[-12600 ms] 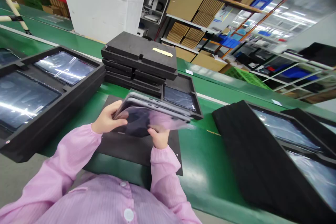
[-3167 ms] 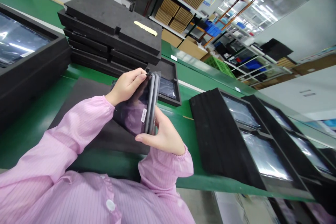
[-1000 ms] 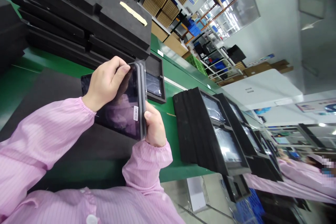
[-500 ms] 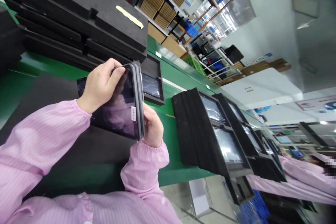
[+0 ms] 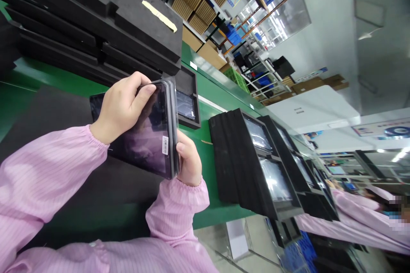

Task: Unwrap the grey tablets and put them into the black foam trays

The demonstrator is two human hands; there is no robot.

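Observation:
Both hands hold a small stack of dark tablets on edge above a black foam mat on the green conveyor belt. My left hand is closed over the top edge, fingers curled onto the glossy screen of the nearest tablet. My right hand is closed round the lower right edge, thumb beside a small white barcode label. The grey rims of the tablets behind show along the right side.
A tall stack of black foam trays with a yellow tape strip stands behind. A tray holding a tablet lies just past the hands. More trays with screens sit to the right. Another person's pink sleeve is at far right.
The tablet stack has stayed on edge in both hands and shifted slightly lower and left. The view has tilted a little.

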